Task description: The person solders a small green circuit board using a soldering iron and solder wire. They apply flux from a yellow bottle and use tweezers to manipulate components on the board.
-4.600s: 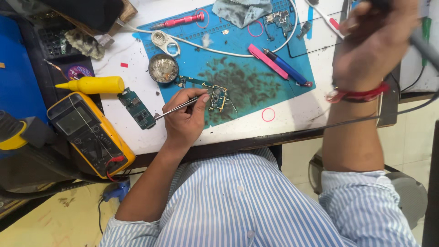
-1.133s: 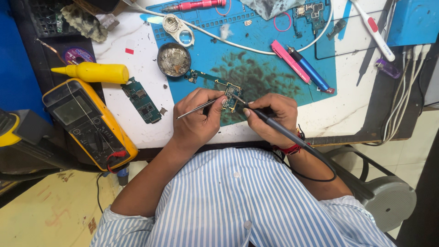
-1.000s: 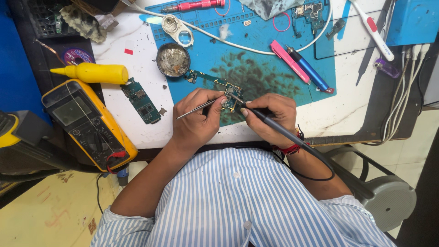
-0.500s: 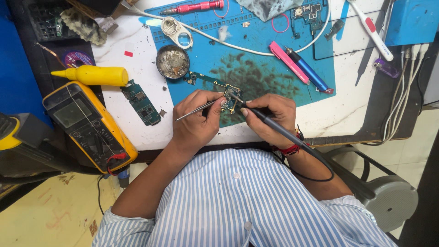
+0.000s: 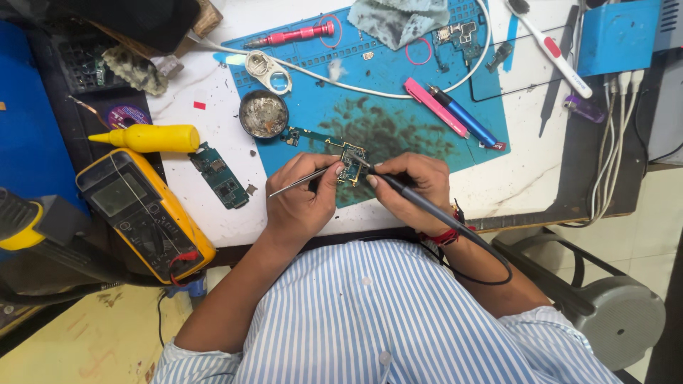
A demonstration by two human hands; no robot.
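Now left hand point(image 5: 302, 206) pinches metal tweezers point(image 5: 302, 180), tips on small circuit board point(image 5: 351, 162). Right hand point(image 5: 416, 188) grips soldering iron point(image 5: 420, 203) like pen, tip touching same board. Board lies on blue mat point(image 5: 398, 107) near tabletop's front edge. Yellow multimeter point(image 5: 142, 213) at left edge.
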